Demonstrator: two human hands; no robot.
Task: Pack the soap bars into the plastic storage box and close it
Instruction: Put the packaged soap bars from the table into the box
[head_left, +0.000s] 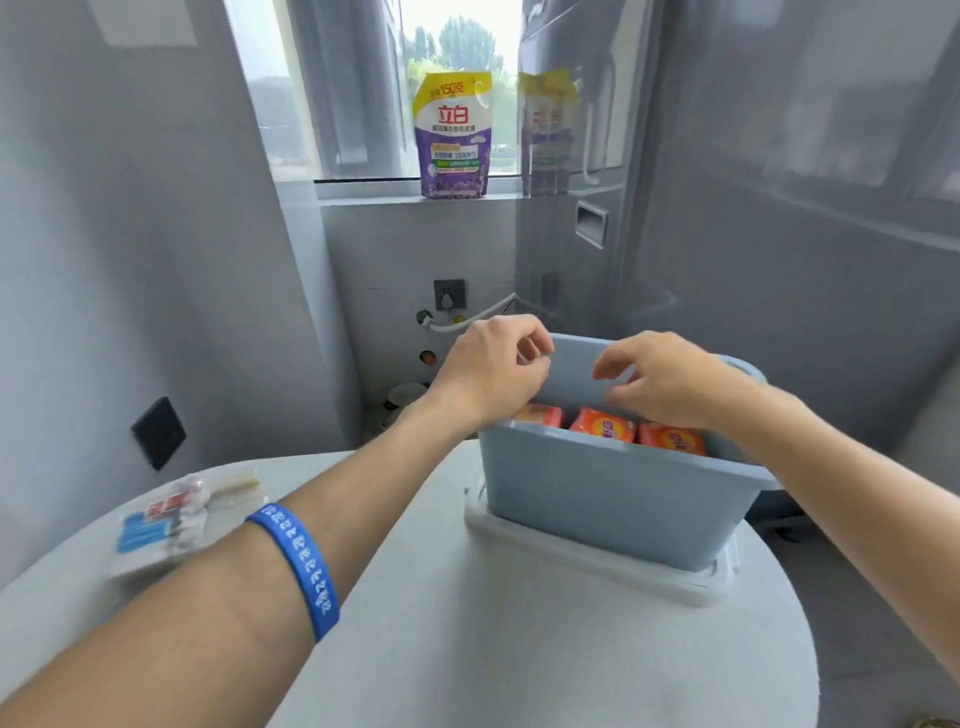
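A light blue plastic storage box (597, 499) stands on the white round table (467, 649), resting on its white lid (587, 561). Three orange wrapped soap bars (603, 425) lie side by side inside it, their tops showing above the near wall. My left hand (493, 369) hovers over the box's far left corner with fingers curled and nothing visible in them. My right hand (670, 379) hangs over the box's middle and right, fingers bent and apart, just above the soap bars. A blue wristband sits on my left forearm.
A pile of plastic packets (171, 514) lies at the table's left edge. A purple and yellow detergent pouch (453, 135) stands on the window sill. Grey walls close in on both sides, with a wall socket (450, 294) behind the table.
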